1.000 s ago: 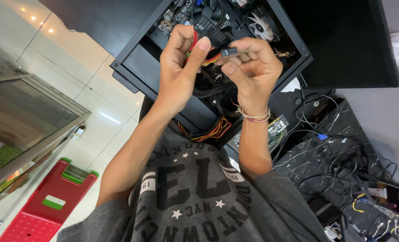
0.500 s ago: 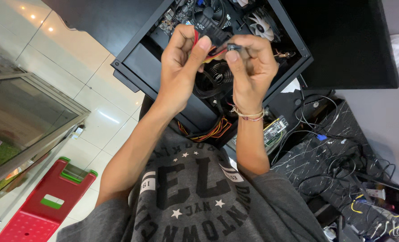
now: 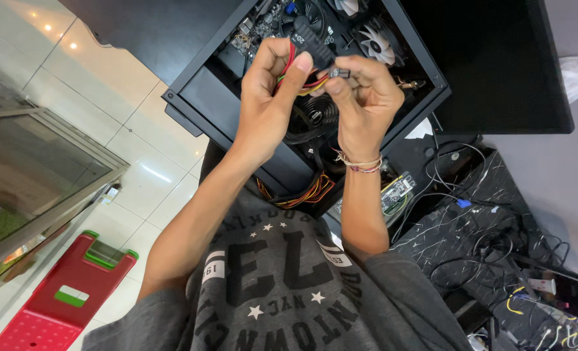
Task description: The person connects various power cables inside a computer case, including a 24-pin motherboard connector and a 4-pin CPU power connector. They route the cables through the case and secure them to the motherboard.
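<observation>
Two hands meet above an open black computer case point(image 3: 204, 97), and the thing they work on sits right between them. The left hand point(image 3: 269, 97) is closed around a bundle of red, yellow and black wires point(image 3: 305, 84), thumb pressed over the strands. The right hand point(image 3: 363, 97) pinches a small black connector point(image 3: 339, 73) at the end of those wires between thumb and fingertips. Connector and wires bridge the narrow gap between the two hands, held up in the air over the case's inside, not touching the parts below. Under the hands lie a round black fan point(image 3: 315, 114) and, farther back, a pale-bladed fan point(image 3: 374, 45). More orange and yellow cables point(image 3: 302, 194) spill from the case's near edge, just above the grey printed shirt point(image 3: 282, 286). A beaded bracelet point(image 3: 359, 164) circles the right wrist. Off to the left, a red plastic stool point(image 3: 61, 299) stands on the tiled floor point(image 3: 107, 71).
</observation>
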